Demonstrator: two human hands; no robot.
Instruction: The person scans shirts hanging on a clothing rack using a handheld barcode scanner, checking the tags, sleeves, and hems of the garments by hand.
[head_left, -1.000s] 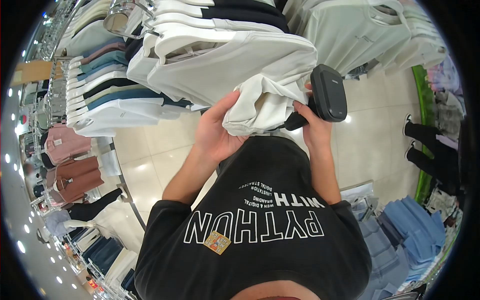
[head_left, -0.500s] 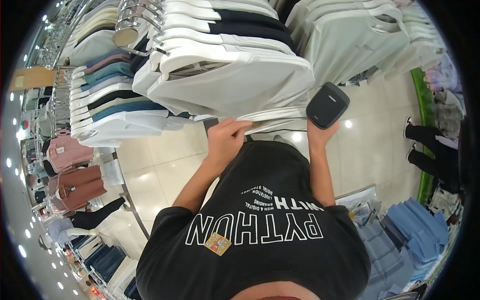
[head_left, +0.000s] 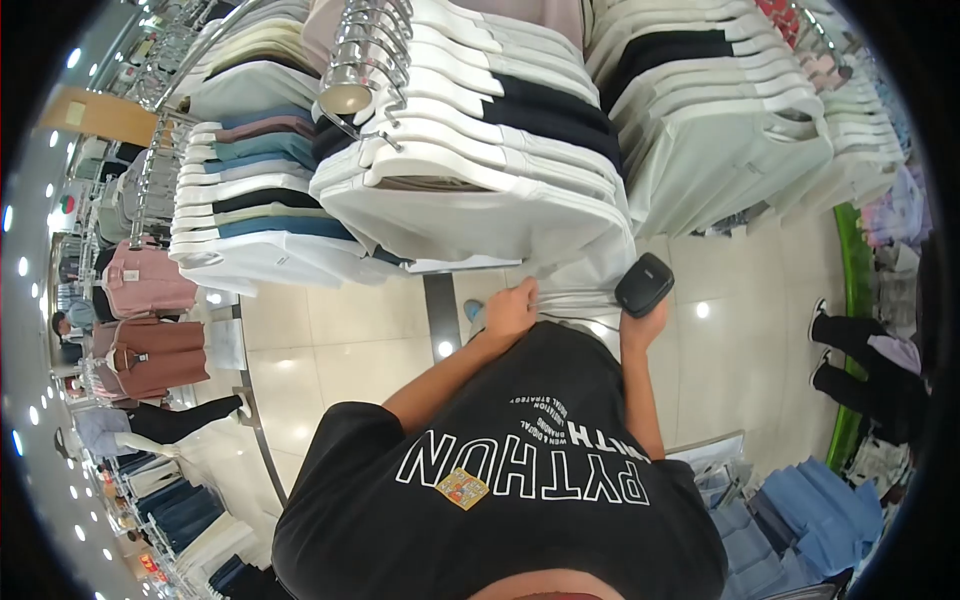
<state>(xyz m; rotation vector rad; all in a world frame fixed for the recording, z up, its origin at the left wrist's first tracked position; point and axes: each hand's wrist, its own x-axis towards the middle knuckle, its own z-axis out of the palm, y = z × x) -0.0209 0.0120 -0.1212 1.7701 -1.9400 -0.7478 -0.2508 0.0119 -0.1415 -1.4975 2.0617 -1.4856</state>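
A white long-sleeved shirt (head_left: 500, 222) hangs on a white hanger at the front of the middle rack. My left hand (head_left: 512, 308) is closed, with its fingertips pinching the lower edge of that shirt. To its right, my right hand (head_left: 643, 326) is wrapped round a black handheld device (head_left: 645, 284), whose flat head points up beside the shirt's lower right edge. The fingers under the device are mostly hidden.
More white and black garments hang behind the front shirt. A rack of folded-over coloured shirts (head_left: 265, 170) stands left, pale shirts (head_left: 720, 170) right. Blue clothes (head_left: 820, 510) lie lower right. People's legs show at the left (head_left: 190, 420) and right (head_left: 865, 350).
The turned-up white cloth has dropped from between my hands and hangs down. My left hand now pinches its edge. The device has turned and moved lower, and the racks sit lower in view.
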